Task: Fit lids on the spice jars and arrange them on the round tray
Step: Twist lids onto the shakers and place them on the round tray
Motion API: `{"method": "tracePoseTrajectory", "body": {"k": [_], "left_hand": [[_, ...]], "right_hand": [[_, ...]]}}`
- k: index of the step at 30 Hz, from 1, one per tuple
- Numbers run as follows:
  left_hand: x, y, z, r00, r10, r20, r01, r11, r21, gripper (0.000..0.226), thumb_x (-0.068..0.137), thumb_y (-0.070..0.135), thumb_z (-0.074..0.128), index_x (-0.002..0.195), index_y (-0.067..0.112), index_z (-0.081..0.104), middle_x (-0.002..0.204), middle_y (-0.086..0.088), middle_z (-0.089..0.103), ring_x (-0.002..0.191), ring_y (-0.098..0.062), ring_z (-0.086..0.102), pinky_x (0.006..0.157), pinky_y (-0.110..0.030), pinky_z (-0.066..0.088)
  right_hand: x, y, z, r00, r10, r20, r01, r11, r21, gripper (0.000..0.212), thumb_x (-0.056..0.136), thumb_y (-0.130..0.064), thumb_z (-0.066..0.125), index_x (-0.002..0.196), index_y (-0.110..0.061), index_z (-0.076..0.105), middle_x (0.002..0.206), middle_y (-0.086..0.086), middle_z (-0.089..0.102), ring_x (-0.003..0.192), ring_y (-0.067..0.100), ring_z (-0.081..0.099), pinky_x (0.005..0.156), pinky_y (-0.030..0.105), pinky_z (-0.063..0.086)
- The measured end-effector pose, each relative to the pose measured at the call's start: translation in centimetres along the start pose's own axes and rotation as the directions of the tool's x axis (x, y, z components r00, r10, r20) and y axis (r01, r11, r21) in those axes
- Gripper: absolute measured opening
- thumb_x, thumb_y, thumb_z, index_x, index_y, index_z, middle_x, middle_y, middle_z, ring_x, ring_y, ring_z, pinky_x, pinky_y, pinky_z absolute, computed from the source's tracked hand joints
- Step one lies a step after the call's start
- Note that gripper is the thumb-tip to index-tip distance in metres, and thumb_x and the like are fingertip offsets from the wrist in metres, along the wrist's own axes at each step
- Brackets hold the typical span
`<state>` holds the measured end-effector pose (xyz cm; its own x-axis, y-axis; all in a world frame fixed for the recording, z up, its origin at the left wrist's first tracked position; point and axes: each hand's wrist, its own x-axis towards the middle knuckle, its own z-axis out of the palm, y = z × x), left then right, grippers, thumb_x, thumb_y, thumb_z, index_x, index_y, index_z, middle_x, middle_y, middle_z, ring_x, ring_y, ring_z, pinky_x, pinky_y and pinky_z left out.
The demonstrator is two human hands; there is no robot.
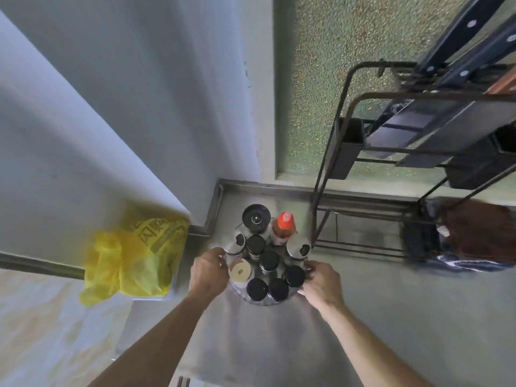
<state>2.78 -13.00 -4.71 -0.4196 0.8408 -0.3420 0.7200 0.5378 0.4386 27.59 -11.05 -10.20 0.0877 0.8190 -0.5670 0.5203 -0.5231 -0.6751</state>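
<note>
Two bare hands grip the round clear tray (252,298) from opposite sides: the left hand (208,270) is curled over its left rim beside a jar with a pale beige lid (239,270), and the right hand (321,283) is closed on the right rim just beside a black-lidded spice jar (295,275). The tray sits on a grey steel counter (265,339), near its back corner where a raised metal edge runs along the pale wall. Every jar on it wears a lid: five small black-lidded ones cluster at the middle and front, two taller jars with silver shaker tops (298,247) stand at the left and right, a larger jar with a wide black lid (256,218) is at the back, and next to that stands a bottle with an orange-red nozzle cap (284,224). The jars stand upright and packed close, most touching their neighbours. A crumpled yellow plastic bag (134,255) hangs at the counter's left, well apart from the tray. A dark wire rack (391,163) stands to the right against a frosted green window.
</note>
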Motion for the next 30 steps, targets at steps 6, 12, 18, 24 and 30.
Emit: {"method": "tracePoseTrajectory", "body": {"k": [6,12,18,24,30], "left_hand": [[5.5,-1.4,-1.8,0.997,0.067,-0.028,-0.069,0.995,-0.078,0.016,0.087,0.017,0.062,0.096,0.023,0.073,0.086,0.001,0.076,0.081,-0.025,0.069,0.071,-0.033,0.056],[8.5,-1.1,-1.6,0.99,0.133,-0.041,-0.138,0.975,-0.172,0.015,0.077,0.024,0.069,0.092,0.027,0.065,0.074,0.011,0.072,0.07,-0.014,0.068,0.062,-0.029,0.056],[9.9,-1.4,-0.2,0.987,0.143,-0.074,-0.155,0.969,-0.192,0.012,0.08,0.023,0.062,0.09,0.019,0.066,0.077,0.001,0.072,0.07,-0.022,0.067,0.063,-0.034,0.055],[10.6,-2.1,1.3,0.982,0.151,-0.117,-0.169,0.973,-0.159,0.007,0.085,0.014,0.064,0.09,0.019,0.064,0.074,0.0,0.069,0.069,-0.023,0.066,0.061,-0.03,0.051],[10.1,-2.3,1.6,0.975,0.182,-0.124,-0.205,0.958,-0.203,0.017,0.09,0.009,0.063,0.105,0.015,0.065,0.076,-0.004,0.066,0.066,-0.026,0.058,0.064,-0.029,0.045]], "right_hand": [[3.6,-4.2,3.7,0.998,-0.006,-0.062,0.008,1.0,0.025,0.009,0.067,-0.026,0.062,0.074,-0.027,0.068,0.066,-0.003,0.07,0.067,0.027,0.071,0.059,0.045,0.061],[5.7,-7.2,4.4,0.991,-0.048,-0.126,0.046,0.999,-0.017,0.007,0.071,-0.016,0.061,0.067,-0.015,0.067,0.06,0.001,0.07,0.062,0.026,0.07,0.055,0.048,0.059],[6.7,-7.6,4.2,0.987,-0.034,-0.157,0.02,0.996,-0.085,0.012,0.075,-0.013,0.058,0.071,-0.01,0.069,0.064,0.005,0.071,0.062,0.028,0.071,0.058,0.047,0.06],[7.4,-6.1,5.4,0.983,-0.024,-0.183,0.021,1.0,-0.02,0.016,0.071,-0.024,0.055,0.075,-0.018,0.07,0.066,0.002,0.073,0.062,0.028,0.072,0.058,0.049,0.061],[7.6,-5.2,5.7,0.98,-0.07,-0.186,0.06,0.996,-0.059,0.013,0.078,-0.023,0.055,0.076,-0.019,0.067,0.071,-0.001,0.073,0.063,0.024,0.071,0.058,0.046,0.06]]}}
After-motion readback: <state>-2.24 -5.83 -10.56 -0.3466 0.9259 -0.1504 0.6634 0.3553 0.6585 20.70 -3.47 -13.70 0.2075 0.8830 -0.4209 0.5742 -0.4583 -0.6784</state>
